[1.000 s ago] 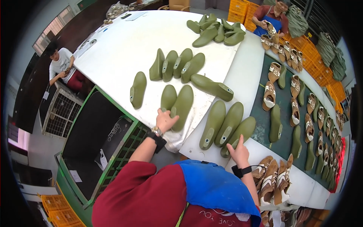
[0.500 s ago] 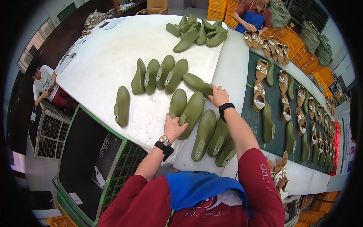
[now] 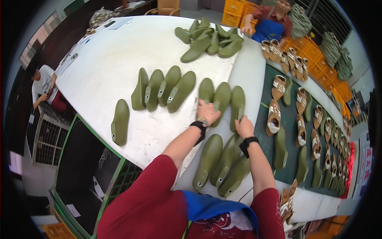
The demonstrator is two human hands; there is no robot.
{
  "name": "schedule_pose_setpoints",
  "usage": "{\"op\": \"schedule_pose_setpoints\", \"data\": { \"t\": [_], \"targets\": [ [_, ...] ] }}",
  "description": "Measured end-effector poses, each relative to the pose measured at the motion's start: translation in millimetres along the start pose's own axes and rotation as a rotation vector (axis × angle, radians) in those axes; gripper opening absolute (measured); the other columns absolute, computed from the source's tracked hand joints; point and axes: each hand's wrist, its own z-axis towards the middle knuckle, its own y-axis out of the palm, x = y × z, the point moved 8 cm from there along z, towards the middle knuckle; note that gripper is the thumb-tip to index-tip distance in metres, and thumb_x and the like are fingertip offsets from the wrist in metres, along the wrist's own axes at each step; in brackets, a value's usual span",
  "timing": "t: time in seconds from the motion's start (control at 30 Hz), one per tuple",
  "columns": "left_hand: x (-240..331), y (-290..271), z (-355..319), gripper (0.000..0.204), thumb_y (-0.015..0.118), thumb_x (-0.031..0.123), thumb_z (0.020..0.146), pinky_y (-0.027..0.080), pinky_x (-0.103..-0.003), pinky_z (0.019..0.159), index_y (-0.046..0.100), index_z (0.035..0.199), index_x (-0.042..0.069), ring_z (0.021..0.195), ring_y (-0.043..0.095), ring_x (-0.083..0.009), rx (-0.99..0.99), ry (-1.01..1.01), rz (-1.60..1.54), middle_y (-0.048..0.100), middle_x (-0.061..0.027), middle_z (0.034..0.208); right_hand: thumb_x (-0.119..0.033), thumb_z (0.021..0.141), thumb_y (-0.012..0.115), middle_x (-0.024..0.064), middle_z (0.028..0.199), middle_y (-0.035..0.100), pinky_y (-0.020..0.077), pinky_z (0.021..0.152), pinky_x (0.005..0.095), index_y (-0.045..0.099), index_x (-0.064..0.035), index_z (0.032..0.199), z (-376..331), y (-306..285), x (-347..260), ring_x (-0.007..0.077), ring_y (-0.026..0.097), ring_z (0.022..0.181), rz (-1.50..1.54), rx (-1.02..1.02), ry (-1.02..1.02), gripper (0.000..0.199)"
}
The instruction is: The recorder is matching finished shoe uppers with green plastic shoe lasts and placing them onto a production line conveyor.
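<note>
My left hand (image 3: 207, 112) lies over the heel ends of two olive-green shoe lasts (image 3: 215, 95) on the white table (image 3: 111, 67). My right hand (image 3: 243, 126) grips the heel end of a third last (image 3: 238, 101) set beside them, so the three lie in a row. Both wrists wear black bands. Three more lasts (image 3: 223, 161) lie side by side under my forearms at the table's near edge.
A row of several lasts (image 3: 163, 89) and a single last (image 3: 120, 121) lie to the left, with a pile of lasts (image 3: 211, 38) at the far end. On the right a dark green belt (image 3: 292, 119) carries sandals. A person in a blue apron (image 3: 272, 24) works beyond it; another person (image 3: 41, 85) sits at far left.
My right hand has drawn the last that lay crosswise in beside the other two. My left hand stayed on that pair. The view has shifted, so the lasts now lie further up the table.
</note>
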Motion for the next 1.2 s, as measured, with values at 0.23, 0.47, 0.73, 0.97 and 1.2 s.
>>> {"op": "schedule_pose_setpoints", "data": {
  "t": [0.23, 0.47, 0.73, 0.97, 1.2],
  "targets": [
    [54.7, 19.7, 19.7, 0.049, 0.065, 0.036, 0.069, 0.037, -0.049, 0.094, 0.061, 0.103, 0.002, 0.110, 0.040, -0.0507, -0.132, 0.041, -0.097, 0.025, -0.0351, 0.129, -0.032, 0.074, 0.061, 0.0281, 0.095, 0.060, 0.0471, 0.079, 0.0438, 0.047, 0.0078, 0.105, 1.3, 3.4, 20.0, 0.0404, 0.059, 0.090, 0.177, -0.055, 0.228, 0.052],
    [27.8, 25.7, 39.8, 0.080, 0.062, 0.051, 0.071, 0.030, -0.049, 0.101, 0.037, 0.132, 0.007, 0.123, 0.029, -0.0500, -0.142, 0.294, -0.603, 0.026, -0.0328, 0.135, -0.033, 0.075, 0.054, 0.0301, 0.089, 0.060, 0.0456, 0.078, 0.0464, 0.043, 0.0092, 0.108, 1.0, 1.6, 12.8, 0.0436, 0.058, 0.088, 0.172, 0.035, 0.250, 0.055],
    [-165.0, -110.1, 56.6, 0.087, 0.071, 0.053, 0.061, 0.032, -0.049, 0.098, 0.036, 0.134, 0.020, 0.122, 0.034, -0.0423, 0.123, -0.150, 0.160, 0.025, -0.0238, 0.139, -0.033, 0.077, 0.051, 0.0306, 0.089, 0.060, 0.0444, 0.078, 0.0473, 0.038, 0.0091, 0.115, 0.2, 6.2, 21.0, 0.0438, 0.058, 0.088, 0.181, 0.046, 0.290, 0.058],
    [-174.0, -104.8, 70.1, 0.075, 0.066, 0.057, 0.066, 0.044, -0.037, 0.088, 0.044, 0.128, 0.023, 0.106, 0.052, -0.0356, -0.124, -0.113, 0.138, 0.051, -0.0196, 0.116, -0.033, 0.078, 0.050, 0.0307, 0.088, 0.060, 0.0446, 0.078, 0.0470, 0.035, 0.0095, 0.120, 0.5, 9.1, 22.6, 0.0439, 0.058, 0.085, 0.218, 0.060, 0.279, 0.061],
    [-247.5, -170.7, 53.6, 0.065, 0.068, 0.039, 0.070, 0.044, -0.037, 0.086, 0.047, 0.122, 0.005, 0.105, 0.053, -0.0327, 0.483, -0.032, 0.076, 0.056, -0.0187, 0.114, -0.034, 0.079, 0.048, 0.0303, 0.087, 0.060, 0.0450, 0.077, 0.0469, 0.034, 0.0097, 0.122, 1.1, 5.8, 20.9, 0.0433, 0.058, 0.084, 0.197, 0.066, 0.289, 0.063]
  ]
}}
